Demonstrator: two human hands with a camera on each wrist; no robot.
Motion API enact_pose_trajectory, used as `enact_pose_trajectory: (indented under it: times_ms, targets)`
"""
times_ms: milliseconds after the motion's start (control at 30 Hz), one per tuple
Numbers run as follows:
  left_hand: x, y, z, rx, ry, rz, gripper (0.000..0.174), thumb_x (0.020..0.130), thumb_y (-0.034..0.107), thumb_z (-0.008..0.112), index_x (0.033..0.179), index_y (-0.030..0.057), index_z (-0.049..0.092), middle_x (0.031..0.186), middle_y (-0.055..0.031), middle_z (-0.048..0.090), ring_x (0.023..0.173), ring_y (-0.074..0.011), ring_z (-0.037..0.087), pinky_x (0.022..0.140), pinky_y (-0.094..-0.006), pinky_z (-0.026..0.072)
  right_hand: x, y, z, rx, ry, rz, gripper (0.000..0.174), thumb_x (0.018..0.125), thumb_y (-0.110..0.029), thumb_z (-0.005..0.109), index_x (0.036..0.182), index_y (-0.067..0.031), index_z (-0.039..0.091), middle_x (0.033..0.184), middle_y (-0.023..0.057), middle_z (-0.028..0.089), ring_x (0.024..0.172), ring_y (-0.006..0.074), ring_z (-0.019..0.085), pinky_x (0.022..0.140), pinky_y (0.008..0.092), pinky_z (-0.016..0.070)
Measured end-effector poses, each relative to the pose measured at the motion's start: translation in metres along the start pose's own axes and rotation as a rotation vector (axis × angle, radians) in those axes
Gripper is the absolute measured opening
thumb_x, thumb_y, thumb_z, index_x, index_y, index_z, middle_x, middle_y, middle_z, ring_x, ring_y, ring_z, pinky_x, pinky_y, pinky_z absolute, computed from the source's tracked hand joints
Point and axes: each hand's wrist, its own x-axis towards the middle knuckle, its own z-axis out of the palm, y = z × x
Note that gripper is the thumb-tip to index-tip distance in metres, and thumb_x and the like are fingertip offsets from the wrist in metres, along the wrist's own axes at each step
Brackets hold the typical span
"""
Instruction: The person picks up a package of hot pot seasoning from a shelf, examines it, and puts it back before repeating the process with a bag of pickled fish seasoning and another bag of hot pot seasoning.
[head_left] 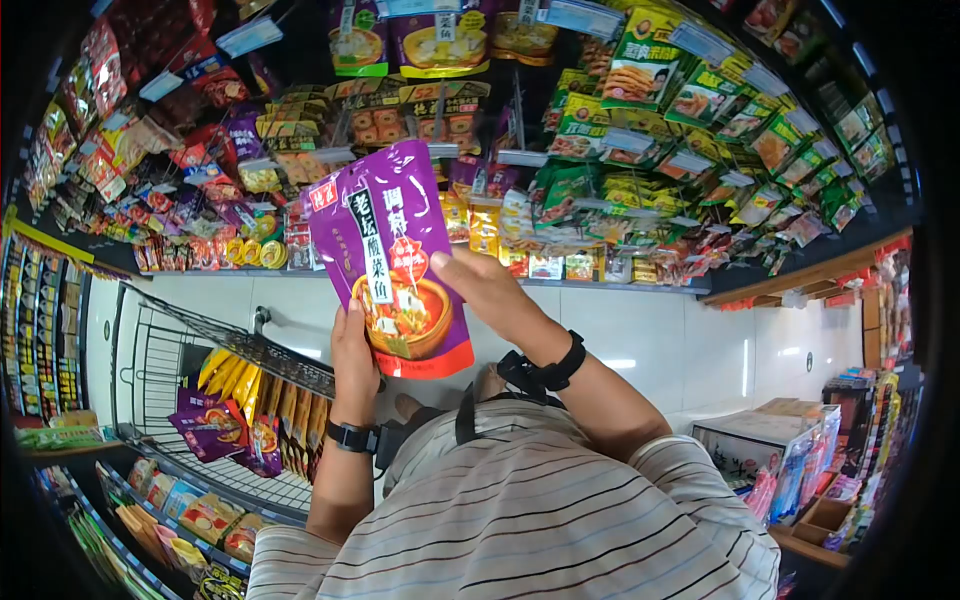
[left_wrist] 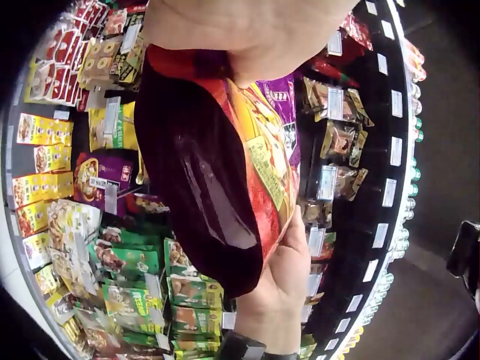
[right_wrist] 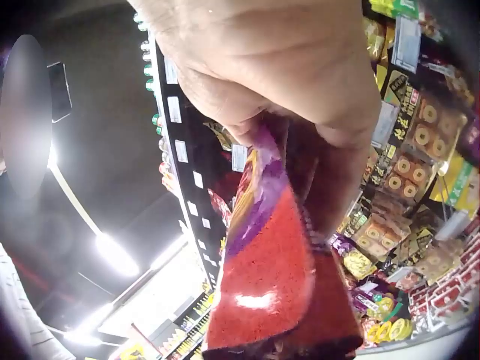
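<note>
A purple pouch (head_left: 385, 260) with a red bottom band and a picture of a bowl faces up in front of the chest. My left hand (head_left: 354, 362) grips its lower left edge, and my right hand (head_left: 495, 297) holds its right edge with the thumb on the front. In the left wrist view the pouch (left_wrist: 202, 172) shows its dark side, with the left hand (left_wrist: 247, 37) at the top and the right hand (left_wrist: 281, 274) beyond it. The right wrist view has the right hand (right_wrist: 277, 67) over the pouch's red bottom (right_wrist: 266, 277); its fingers are partly hidden behind the pouch.
Shelves of hanging packets (head_left: 640, 60) stretch across the front. At the left stands a wire cart (head_left: 150, 350) holding purple pouches (head_left: 215, 425) and yellow packs (head_left: 232, 378). A low shelf (head_left: 200, 520) lies behind the cart, and a white box (head_left: 755, 440) is at the right.
</note>
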Motion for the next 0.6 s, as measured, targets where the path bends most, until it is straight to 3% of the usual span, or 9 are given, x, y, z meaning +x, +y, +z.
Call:
enact_pose_trajectory:
  times_ms: [100,233,267,333,433,500,533,600]
  targets:
    - [0.002,-0.011,0.014,-0.053,-0.001,-0.078,0.038,0.109,0.026,0.045,0.134,-0.0006,0.053,0.124,-0.0110,0.065,0.109,-0.0179,0.065,0.095,-0.0337,0.0528,-0.008,-0.007,-0.006,-0.071,-0.051,-0.035,0.042,0.106,-0.036,0.054,0.129,-0.0014,0.062,0.105,0.0014,0.067,0.098,0.0077,0.059,0.089,0.0255,0.0499]
    - [0.001,-0.025,0.023,0.003,-0.066,-0.177,0.039,0.109,0.030,0.045,0.134,0.0011,0.054,0.116,-0.0094,0.066,0.103,-0.0190,0.068,0.088,-0.0333,0.0565,-0.019,-0.013,-0.017,-0.197,-0.137,-0.152,0.044,0.104,-0.036,0.058,0.133,-0.0027,0.060,0.114,0.0108,0.065,0.102,0.0156,0.062,0.088,0.0316,0.0518]
    - [-0.003,-0.028,0.027,-0.018,-0.099,-0.215,0.039,0.108,0.030,0.045,0.135,0.0020,0.053,0.116,-0.0095,0.066,0.102,-0.0192,0.067,0.087,-0.0335,0.0566,-0.021,-0.015,-0.019,-0.170,-0.178,-0.168,0.048,0.104,-0.032,0.059,0.140,-0.0003,0.056,0.123,0.0116,0.062,0.111,0.0172,0.061,0.096,0.0317,0.0498]
    - [-0.018,-0.030,0.039,-0.059,-0.165,-0.287,0.039,0.108,0.030,0.046,0.137,0.0038,0.052,0.116,-0.0098,0.066,0.100,-0.0196,0.067,0.084,-0.0339,0.0567,-0.026,-0.018,-0.028,-0.289,-0.219,-0.204,0.047,0.103,-0.031,0.060,0.139,-0.0013,0.057,0.125,0.0131,0.061,0.113,0.0201,0.061,0.096,0.0330,0.0501]
    - [-0.024,-0.040,0.035,-0.328,-0.337,-0.460,0.043,0.106,0.034,0.051,0.139,0.0062,0.049,0.122,-0.0124,0.062,0.101,-0.0231,0.066,0.083,-0.0359,0.0569,-0.033,-0.017,-0.037,-0.324,-0.266,-0.258,0.044,0.103,-0.032,0.061,0.138,-0.0054,0.060,0.130,0.0152,0.057,0.118,0.0243,0.059,0.097,0.0354,0.0502]
    - [-0.027,-0.052,0.049,-0.481,-0.202,-0.485,0.042,0.105,0.036,0.052,0.136,0.0062,0.050,0.119,-0.0133,0.062,0.094,-0.0247,0.067,0.077,-0.0357,0.0578,-0.040,-0.021,-0.044,-0.321,-0.305,-0.221,0.044,0.103,-0.032,0.061,0.138,-0.0064,0.061,0.136,0.0160,0.054,0.119,0.0248,0.059,0.099,0.0355,0.0498]
    - [-0.030,-0.054,0.058,-0.485,-0.165,-0.473,0.042,0.105,0.036,0.052,0.134,0.0062,0.051,0.118,-0.0136,0.063,0.090,-0.0255,0.067,0.073,-0.0358,0.0581,-0.040,-0.015,-0.046,-0.321,-0.306,-0.267,0.043,0.103,-0.032,0.060,0.138,-0.0074,0.061,0.140,0.0162,0.049,0.113,0.0232,0.061,0.087,0.0321,0.0560]
    - [-0.040,-0.051,0.072,-0.206,-0.216,-0.347,0.039,0.105,0.037,0.051,0.128,0.0058,0.053,0.111,-0.0138,0.065,0.078,-0.0274,0.068,0.064,-0.0367,0.0582,-0.048,-0.025,-0.055,-0.278,-0.315,-0.171,0.042,0.103,-0.030,0.060,0.138,-0.0066,0.061,0.140,0.0157,0.048,0.103,0.0207,0.065,0.075,0.0288,0.0588]
